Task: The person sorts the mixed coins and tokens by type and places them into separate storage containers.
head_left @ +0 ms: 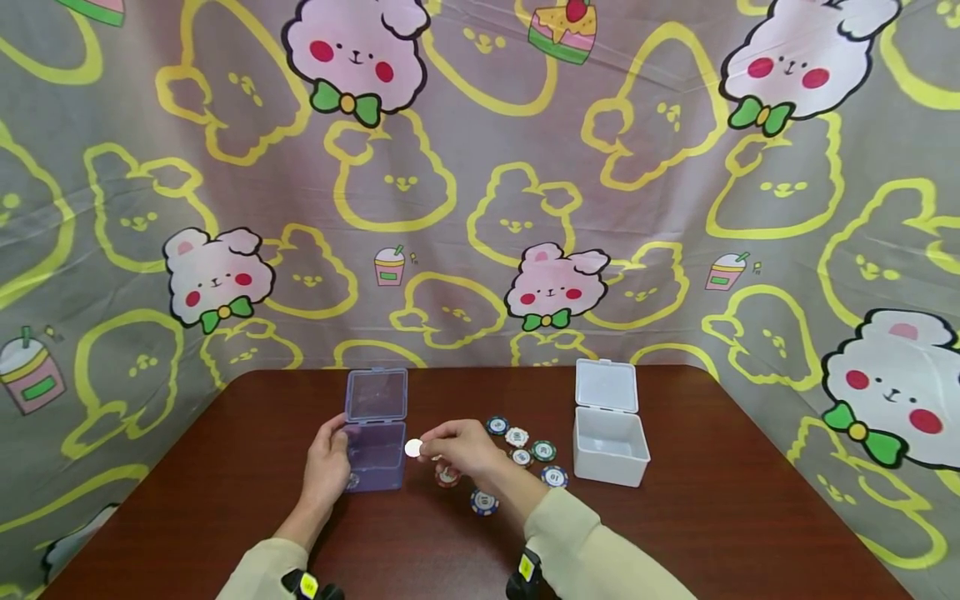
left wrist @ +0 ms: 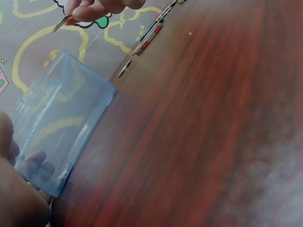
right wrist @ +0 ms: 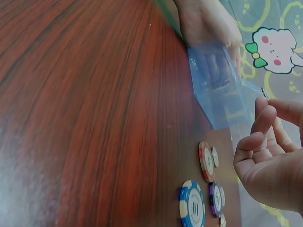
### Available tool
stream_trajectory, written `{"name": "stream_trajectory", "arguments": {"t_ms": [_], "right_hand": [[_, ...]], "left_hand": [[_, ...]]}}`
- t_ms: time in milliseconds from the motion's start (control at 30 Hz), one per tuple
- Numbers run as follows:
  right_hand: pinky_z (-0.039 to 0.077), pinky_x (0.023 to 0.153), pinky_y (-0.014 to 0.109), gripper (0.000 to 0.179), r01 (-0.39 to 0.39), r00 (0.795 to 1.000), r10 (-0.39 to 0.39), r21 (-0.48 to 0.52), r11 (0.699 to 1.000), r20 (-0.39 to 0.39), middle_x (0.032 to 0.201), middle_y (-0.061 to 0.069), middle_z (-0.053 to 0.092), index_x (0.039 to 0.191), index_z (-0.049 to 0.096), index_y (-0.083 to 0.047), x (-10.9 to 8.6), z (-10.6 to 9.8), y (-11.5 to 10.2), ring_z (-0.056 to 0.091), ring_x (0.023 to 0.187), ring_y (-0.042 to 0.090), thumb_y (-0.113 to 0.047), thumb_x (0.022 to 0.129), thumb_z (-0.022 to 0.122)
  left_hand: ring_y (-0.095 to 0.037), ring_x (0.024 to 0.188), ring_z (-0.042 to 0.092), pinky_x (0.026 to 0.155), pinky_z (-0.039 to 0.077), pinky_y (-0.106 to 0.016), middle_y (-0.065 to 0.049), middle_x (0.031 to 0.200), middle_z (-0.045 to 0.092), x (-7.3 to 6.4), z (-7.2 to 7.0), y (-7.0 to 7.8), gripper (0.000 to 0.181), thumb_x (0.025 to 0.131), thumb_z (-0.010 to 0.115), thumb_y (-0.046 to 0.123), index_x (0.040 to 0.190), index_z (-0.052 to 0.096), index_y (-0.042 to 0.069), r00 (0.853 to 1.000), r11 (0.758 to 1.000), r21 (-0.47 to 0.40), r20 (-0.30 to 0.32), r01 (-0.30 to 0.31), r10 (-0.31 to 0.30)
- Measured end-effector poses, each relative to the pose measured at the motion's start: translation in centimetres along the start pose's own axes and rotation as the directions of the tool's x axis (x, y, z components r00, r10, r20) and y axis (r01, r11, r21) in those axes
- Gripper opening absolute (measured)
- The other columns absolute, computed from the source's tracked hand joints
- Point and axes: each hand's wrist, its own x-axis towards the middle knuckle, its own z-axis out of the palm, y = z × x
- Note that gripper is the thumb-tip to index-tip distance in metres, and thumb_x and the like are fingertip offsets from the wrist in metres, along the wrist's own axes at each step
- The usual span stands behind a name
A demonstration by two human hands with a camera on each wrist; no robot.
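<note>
A see-through blue box (head_left: 377, 479) with its lid (head_left: 377, 395) raised stands at the left of the table. My left hand (head_left: 327, 467) grips its left side, and the fingers show through the plastic in the right wrist view. Just right of the box opening, my right hand (head_left: 461, 450) pinches a shiny silver coin (head_left: 414, 448) between thumb and fingertips. In the left wrist view that coin (left wrist: 61, 22) is held above the box. Low in the box's left corner a small round piece (head_left: 353, 479) shows through the wall. A red chip (head_left: 447, 477) lies partly under my right hand.
Several poker chips lie right of the right hand, among them a blue chip (head_left: 484, 502), a green chip (head_left: 543, 451) and a white chip (head_left: 517, 437). A white box (head_left: 611, 467) with raised lid stands farther right. A loose coin (left wrist: 124, 68) lies near the blue box. A patterned cloth (head_left: 480, 192) hangs behind.
</note>
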Motion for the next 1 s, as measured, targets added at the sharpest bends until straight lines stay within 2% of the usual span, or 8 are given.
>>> {"name": "stream_trajectory", "arguments": {"t_ms": [133, 367, 633, 1000], "right_hand": [[0.039, 0.046, 0.021, 0.016, 0.010, 1.000, -0.010, -0.017, 1.000, -0.010, 0.080, 0.016, 0.073, 0.098, 0.071, 0.005, 0.1, 0.6, -0.2, 0.051, 0.050, 0.008, -0.002, 0.084, 0.070], [0.037, 0.045, 0.021, 0.016, 0.026, 1.000, -0.026, -0.027, 0.999, -0.016, 0.082, 0.019, 0.073, 0.098, 0.072, 0.006, 0.5, 1.5, -0.3, 0.051, 0.050, 0.008, 0.000, 0.084, 0.069], [0.035, 0.042, 0.021, 0.013, 0.015, 0.999, -0.016, -0.043, 0.999, -0.028, 0.077, 0.014, 0.074, 0.095, 0.073, 0.005, 0.8, 2.3, -0.3, 0.050, 0.047, 0.007, 0.000, 0.084, 0.070], [0.029, 0.038, 0.021, 0.008, -0.046, 0.997, 0.041, -0.086, 0.995, -0.059, 0.072, 0.006, 0.073, 0.091, 0.075, -0.003, 0.9, 3.0, -0.7, 0.046, 0.045, 0.007, -0.005, 0.085, 0.070]], "left_hand": [[-0.033, 0.118, 0.051, 0.089, 0.035, -0.017, -0.030, 0.125, 0.060, 0.0, 0.0, -0.2, 0.038, 0.106, 0.032, 0.001, 0.141, 0.043, -0.009, 1.000, 1.000, -0.010, -0.005, -0.002, 0.001], [-0.034, 0.113, 0.054, 0.085, 0.036, -0.015, -0.030, 0.121, 0.062, 0.0, 0.1, -0.4, 0.037, 0.105, 0.033, 0.000, 0.138, 0.045, -0.011, 0.999, 0.999, -0.015, -0.028, -0.042, 0.042], [-0.031, 0.117, 0.051, 0.092, 0.035, -0.021, -0.028, 0.126, 0.060, 0.1, 0.0, -0.2, 0.039, 0.107, 0.033, 0.002, 0.143, 0.044, -0.008, 1.000, 1.000, -0.008, -0.003, 0.015, -0.015], [-0.034, 0.124, 0.049, 0.101, 0.034, -0.035, -0.030, 0.129, 0.058, 0.3, -0.1, -0.1, 0.040, 0.107, 0.032, 0.002, 0.144, 0.042, -0.007, 0.999, 0.999, -0.018, 0.010, 0.033, -0.033]]}}
